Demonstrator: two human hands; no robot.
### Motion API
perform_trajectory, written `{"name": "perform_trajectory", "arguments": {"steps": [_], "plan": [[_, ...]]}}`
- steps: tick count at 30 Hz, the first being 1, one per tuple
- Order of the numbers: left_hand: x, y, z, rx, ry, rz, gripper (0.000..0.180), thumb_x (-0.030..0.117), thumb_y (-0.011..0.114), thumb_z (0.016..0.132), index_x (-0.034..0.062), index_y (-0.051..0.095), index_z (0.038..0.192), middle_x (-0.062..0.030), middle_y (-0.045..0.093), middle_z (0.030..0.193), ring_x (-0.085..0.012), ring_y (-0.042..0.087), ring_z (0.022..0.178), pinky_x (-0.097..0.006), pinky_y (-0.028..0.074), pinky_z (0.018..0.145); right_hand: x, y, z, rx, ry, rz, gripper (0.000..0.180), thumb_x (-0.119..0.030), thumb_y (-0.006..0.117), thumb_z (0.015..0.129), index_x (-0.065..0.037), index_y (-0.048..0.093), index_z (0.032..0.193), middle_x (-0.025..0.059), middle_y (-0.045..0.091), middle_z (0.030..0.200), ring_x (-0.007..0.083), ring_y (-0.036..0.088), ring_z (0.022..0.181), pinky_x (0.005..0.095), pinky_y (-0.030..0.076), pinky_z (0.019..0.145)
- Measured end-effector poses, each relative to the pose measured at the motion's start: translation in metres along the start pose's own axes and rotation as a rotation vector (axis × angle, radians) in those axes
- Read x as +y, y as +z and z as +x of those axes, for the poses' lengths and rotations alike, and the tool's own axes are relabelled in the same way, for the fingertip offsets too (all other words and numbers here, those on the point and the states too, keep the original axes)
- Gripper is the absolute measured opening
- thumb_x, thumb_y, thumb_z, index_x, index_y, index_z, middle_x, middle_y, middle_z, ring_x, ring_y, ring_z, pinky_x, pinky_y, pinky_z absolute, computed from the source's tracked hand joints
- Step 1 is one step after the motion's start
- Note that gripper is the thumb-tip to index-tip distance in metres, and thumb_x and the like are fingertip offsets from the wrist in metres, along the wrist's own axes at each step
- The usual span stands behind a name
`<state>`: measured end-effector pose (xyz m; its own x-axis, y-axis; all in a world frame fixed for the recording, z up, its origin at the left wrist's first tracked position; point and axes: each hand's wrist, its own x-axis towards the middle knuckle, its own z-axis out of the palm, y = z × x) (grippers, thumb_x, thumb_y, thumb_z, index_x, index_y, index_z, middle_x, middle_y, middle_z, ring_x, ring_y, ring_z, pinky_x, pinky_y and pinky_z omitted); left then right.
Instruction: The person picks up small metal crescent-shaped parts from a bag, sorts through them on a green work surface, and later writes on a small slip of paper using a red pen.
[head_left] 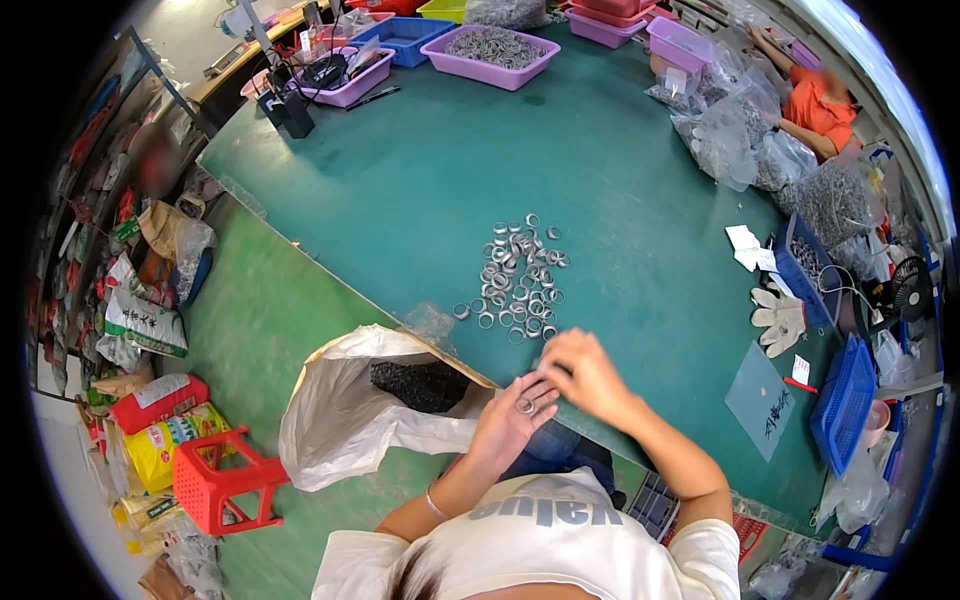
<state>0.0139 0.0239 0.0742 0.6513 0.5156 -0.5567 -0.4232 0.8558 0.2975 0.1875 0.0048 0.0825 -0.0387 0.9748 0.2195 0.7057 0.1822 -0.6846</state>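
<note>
My left hand (505,425) is palm up just off the table's near edge, holding a small grey metal ring (525,406) on its extended fingers. Close above those fingertips, my right hand (583,372) is curled with its fingers drawn together. Motion blur and the hand itself hide what sits between them. Beyond both hands a loose heap of similar metal rings (520,285) lies on the green tabletop (380,210). To the left of my left hand, a large white sack (335,430) gapes at the table edge, with dark small pieces (418,385) inside.
A pink tray of metal parts (490,58) and a blue tray (400,42) stand at the far edge. On the right are a work glove (778,318), a blue basket (843,405) and bagged parts. A red stool (225,480) stands at left. Another person (818,110) sits far right.
</note>
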Motion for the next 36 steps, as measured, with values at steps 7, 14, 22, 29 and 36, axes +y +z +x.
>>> {"name": "perform_trajectory", "arguments": {"steps": [7, 14, 22, 29, 36], "plan": [[-0.001, -0.041, 0.013, -0.215, 0.096, 0.078, 0.029, 0.006, 0.055, 0.093, -0.0047, 0.057, 0.120, -0.0085, 0.062, 0.102, -0.0127, 0.058, 0.089, -0.027, 0.048, 0.077, 0.032, -0.006, 0.034, 0.304, 0.166, -0.046, 0.012, -0.009, 0.069, 0.078, -0.001, 0.065, 0.086, 0.0117, 0.063, 0.090, 0.0320, 0.056, 0.089, 0.0407, 0.044, 0.082], [0.047, -0.099, -0.011, 0.332, 0.593, 0.434, 0.026, 0.001, 0.051, 0.090, -0.0018, 0.063, 0.113, -0.0099, 0.064, 0.105, -0.0158, 0.061, 0.090, -0.029, 0.052, 0.080, 0.074, 0.007, 0.057, 0.395, 0.165, -0.241, 0.010, -0.007, 0.069, 0.076, -0.001, 0.062, 0.081, 0.0141, 0.062, 0.085, 0.0329, 0.056, 0.085, 0.0433, 0.043, 0.079], [0.042, -0.072, -0.022, 0.104, 0.521, 0.642, 0.034, 0.012, 0.051, 0.096, -0.0034, 0.052, 0.126, -0.0165, 0.061, 0.117, -0.0239, 0.061, 0.102, -0.035, 0.049, 0.090, 0.029, 0.006, 0.018, 0.337, 0.405, 0.354, 0.006, -0.004, 0.067, 0.082, 0.000, 0.063, 0.086, 0.0068, 0.062, 0.075, 0.0146, 0.054, 0.065, 0.0304, 0.045, 0.060], [0.002, -0.059, 0.018, -0.381, -0.083, -0.064, 0.037, 0.016, 0.055, 0.096, -0.0047, 0.050, 0.126, -0.0132, 0.063, 0.108, -0.0160, 0.060, 0.092, -0.026, 0.050, 0.077, 0.008, 0.008, 0.026, 0.229, 0.076, 0.111, 0.007, -0.005, 0.068, 0.080, -0.001, 0.065, 0.085, 0.0112, 0.063, 0.083, 0.0256, 0.059, 0.079, 0.0373, 0.047, 0.073], [0.002, -0.031, -0.002, -0.200, -0.030, 0.175, 0.040, 0.013, 0.054, 0.096, -0.0066, 0.046, 0.130, -0.0130, 0.061, 0.112, -0.0153, 0.058, 0.094, -0.027, 0.049, 0.082, 0.076, 0.008, 0.046, 0.447, 0.088, -0.359, 0.011, -0.004, 0.066, 0.079, 0.000, 0.062, 0.088, 0.0146, 0.059, 0.094, 0.0337, 0.053, 0.089, 0.0404, 0.043, 0.082]]}}
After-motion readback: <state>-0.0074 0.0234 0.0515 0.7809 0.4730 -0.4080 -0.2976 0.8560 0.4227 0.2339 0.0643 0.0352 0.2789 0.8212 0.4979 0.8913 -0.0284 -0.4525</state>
